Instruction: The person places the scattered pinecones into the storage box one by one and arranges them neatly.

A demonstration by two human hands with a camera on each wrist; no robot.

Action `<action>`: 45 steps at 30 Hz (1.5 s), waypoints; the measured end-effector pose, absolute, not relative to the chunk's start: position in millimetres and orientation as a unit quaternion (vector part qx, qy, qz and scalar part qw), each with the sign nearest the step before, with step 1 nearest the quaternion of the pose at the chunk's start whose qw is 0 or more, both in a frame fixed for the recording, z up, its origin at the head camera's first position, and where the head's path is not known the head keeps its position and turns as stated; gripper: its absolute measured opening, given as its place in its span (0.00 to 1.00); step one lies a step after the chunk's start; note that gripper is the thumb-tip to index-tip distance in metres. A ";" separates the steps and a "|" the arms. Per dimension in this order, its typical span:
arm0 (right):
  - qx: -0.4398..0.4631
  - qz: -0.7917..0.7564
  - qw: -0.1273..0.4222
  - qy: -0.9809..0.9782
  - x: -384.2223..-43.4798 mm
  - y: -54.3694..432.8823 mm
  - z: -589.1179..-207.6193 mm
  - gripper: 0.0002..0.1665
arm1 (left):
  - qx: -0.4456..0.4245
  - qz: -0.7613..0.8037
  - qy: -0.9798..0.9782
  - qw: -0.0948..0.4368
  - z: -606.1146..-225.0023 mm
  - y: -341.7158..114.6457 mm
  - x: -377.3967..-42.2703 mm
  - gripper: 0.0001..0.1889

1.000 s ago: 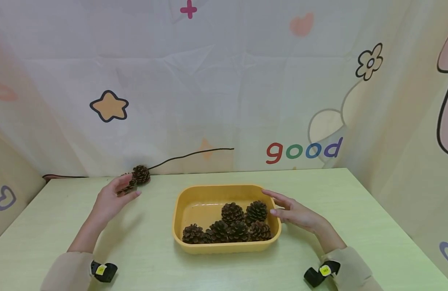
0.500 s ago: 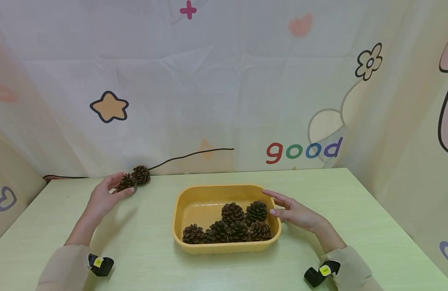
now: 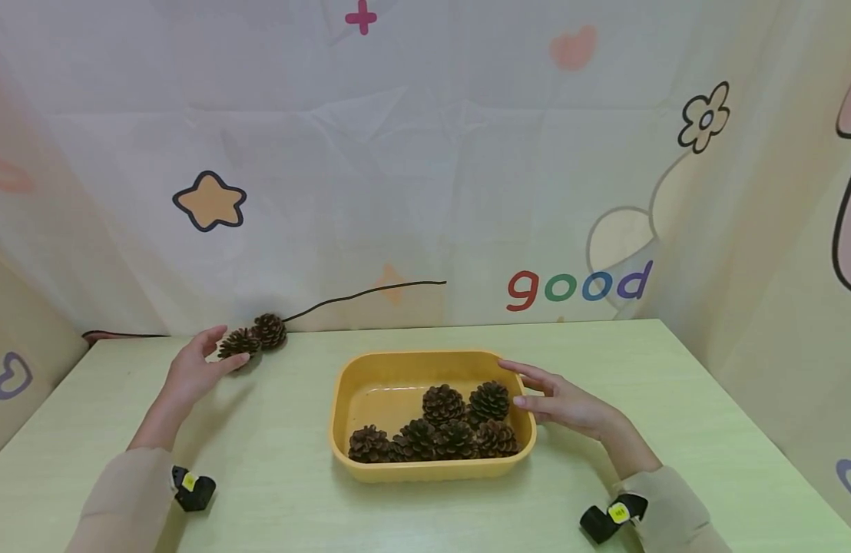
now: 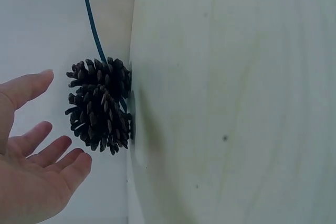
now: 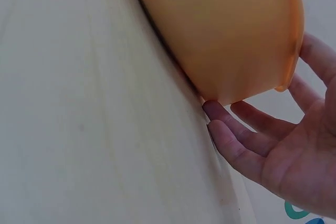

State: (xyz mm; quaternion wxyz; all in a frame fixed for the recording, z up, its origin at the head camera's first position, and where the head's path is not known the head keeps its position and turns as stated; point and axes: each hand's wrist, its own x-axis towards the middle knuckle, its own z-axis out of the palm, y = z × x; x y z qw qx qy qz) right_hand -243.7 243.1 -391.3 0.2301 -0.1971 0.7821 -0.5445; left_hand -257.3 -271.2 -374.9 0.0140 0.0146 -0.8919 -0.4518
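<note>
Two brown pinecones sit at the table's far left edge: a nearer pinecone (image 3: 240,345) and a farther pinecone (image 3: 269,331) beside it. My left hand (image 3: 195,369) is next to the nearer one, thumb and fingers spread to its left. In the left wrist view a gap shows between the left hand (image 4: 42,156) and the pinecones (image 4: 100,114). My right hand (image 3: 567,403) holds the right side of a yellow plastic basin (image 3: 380,470), thumb over the rim. From the right wrist view, the other fingers (image 5: 236,150) lie against its outer wall. Several pinecones (image 3: 442,405) lie inside the basin.
The pale green table (image 3: 273,476) runs up to a printed cloth backdrop (image 3: 315,169). A thin dark line (image 3: 356,295) crosses the cloth behind the pinecones. Black cameras (image 3: 193,491) are strapped to both wrists.
My left hand has shifted left and slightly back from the pinecones, leaving the nearer one more exposed. The right hand and the basin have stayed in place.
</note>
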 end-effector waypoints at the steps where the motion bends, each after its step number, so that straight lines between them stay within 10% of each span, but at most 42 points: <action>1: -0.198 -0.544 0.230 0.782 -243.8 243.1 -390.7 0.38 | 0.015 -0.451 -0.893 0.010 -374.9 -271.5 -257.8 0.44; 45: -0.186 -0.531 0.224 0.796 -245.9 241.3 -388.5 0.38 | 0.036 -0.362 -0.931 -0.027 -382.4 -280.7 -280.3 0.42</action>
